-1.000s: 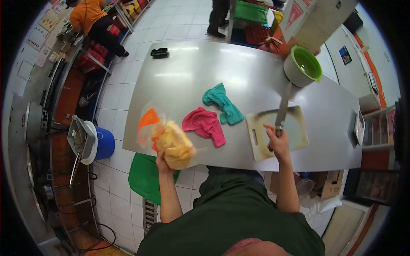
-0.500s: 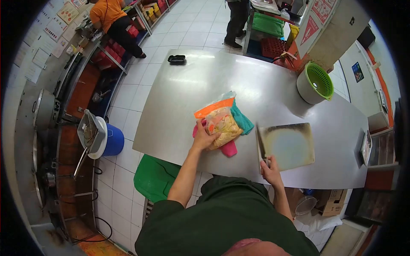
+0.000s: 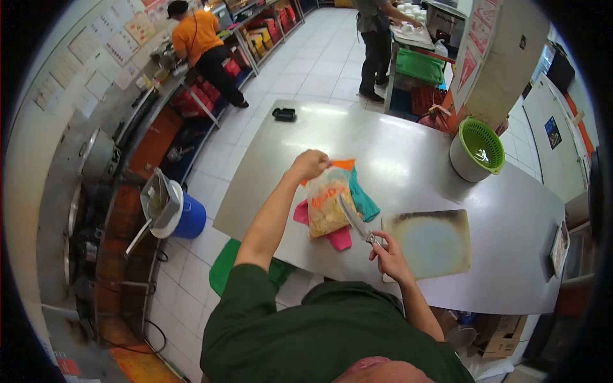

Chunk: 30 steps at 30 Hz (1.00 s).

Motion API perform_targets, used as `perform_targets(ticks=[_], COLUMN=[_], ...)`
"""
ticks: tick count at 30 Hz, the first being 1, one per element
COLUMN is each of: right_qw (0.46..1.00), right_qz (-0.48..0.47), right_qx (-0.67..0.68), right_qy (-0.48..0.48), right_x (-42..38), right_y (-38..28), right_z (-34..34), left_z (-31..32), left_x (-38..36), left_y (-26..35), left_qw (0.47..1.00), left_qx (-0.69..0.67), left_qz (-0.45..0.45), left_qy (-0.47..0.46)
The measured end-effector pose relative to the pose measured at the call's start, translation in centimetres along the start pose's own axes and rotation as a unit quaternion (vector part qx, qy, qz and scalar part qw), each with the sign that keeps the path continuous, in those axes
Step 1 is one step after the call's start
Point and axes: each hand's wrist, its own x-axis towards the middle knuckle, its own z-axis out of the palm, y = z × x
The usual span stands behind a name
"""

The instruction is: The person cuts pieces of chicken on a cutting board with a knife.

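A clear plastic bag (image 3: 327, 207) of pale yellow pieces, with an orange band at its top, lies on the steel table. Pinched at the bag's upper left edge are the fingers of my left hand (image 3: 311, 165); their tips are partly hidden. My right hand (image 3: 389, 256) is closed round the handle of a knife (image 3: 353, 216), its blade pointing up and left over the bag's right side. A teal cloth (image 3: 364, 201) and a pink cloth (image 3: 340, 240) stick out around the bag. Just right of my right hand lies a stained cutting board (image 3: 428, 242).
A white pot with a green strainer (image 3: 477, 150) stands at the table's right. A black case (image 3: 284, 115) sits at the far left corner. One person in orange (image 3: 198, 38) and another in dark trousers (image 3: 373, 54) stand beyond. A blue bucket (image 3: 190, 217) is left of the table.
My left hand has moved from the bag's lower left side up to its top edge. The knife has lifted from the cutting board's left edge and swung left over the bag.
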Motion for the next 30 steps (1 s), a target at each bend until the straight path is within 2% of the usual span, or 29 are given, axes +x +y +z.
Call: perform_targets(ticks=[3,4,5,7,10,14,16,18,19,20,22,24,25,27,29,30], right_qw=[0.998,0.998,0.997,0.998,0.996,0.994,0.995,0.998,0.998,0.997,0.996,0.979,0.978,0.983,0.987,0.988], right_qz=[0.004,-0.013,-0.032,-0.029,-0.084,-0.103,-0.104,0.028,0.033,0.028,0.016,0.001,0.006,-0.145,-0.127,-0.102], right_qx=[0.059,0.064,0.067,0.052,0.020,0.021,0.000,0.039,0.037,0.051,0.059,-0.006,-0.002,-0.028,-0.025,-0.079], right_qy=[0.014,0.021,0.027,0.018,0.037,0.011,-0.006,-0.046,-0.046,-0.056,-0.070,-0.205,-0.208,-0.113,-0.096,-0.085], right_x=[-1.5,-1.4,-1.2,-1.3,1.5,4.6,4.3,3.8,3.2,2.8,1.6,-0.4,-0.6,-0.3,-0.3,-1.5], right_y=[0.4,0.3,-0.1,-1.1,-1.1,-4.0,-5.0,-5.7,-5.4,-5.2,-4.5,-3.3,-3.0,-3.0,-3.5,-5.5], right_z=[0.1,0.1,0.0,0.1,2.2,3.0,2.5,1.0,1.6,2.8,3.5,3.5,3.9,4.3,2.4,1.4], left_z=[-2.6,-2.7,-2.5,-1.7,-0.4,-1.0,-2.0,-1.7,-1.3,-1.8,-3.2,-4.1,-3.9,-4.3,-5.0,-5.1], left_x=[-3.0,-4.1,-4.5,-5.4,-6.3,-6.2,-6.0,-4.9,-4.7,-4.4,-4.0,-3.6,-3.5,-3.5,-3.6,-3.7], left_y=[5.5,6.6,7.1,8.0,9.5,10.1,10.0,10.1,10.0,10.3,9.9,10.0,10.3,11.2,11.8,11.5], left_qw=[0.999,0.998,0.998,0.986,0.977,0.978,0.988,0.979,0.970,0.969,0.972,0.976,0.970,0.961,0.951,0.951], left_qx=[0.045,0.018,0.019,0.020,0.036,0.055,0.027,0.060,0.093,0.133,0.124,0.114,0.152,0.191,0.234,0.235], left_qz=[0.002,0.057,0.058,0.156,0.204,0.195,0.151,0.189,0.222,0.207,0.198,0.186,0.189,0.192,0.175,0.173], left_qy=[-0.024,0.013,0.011,0.056,0.043,0.051,0.025,0.034,0.034,0.005,0.002,-0.010,-0.032,-0.050,-0.101,-0.103])
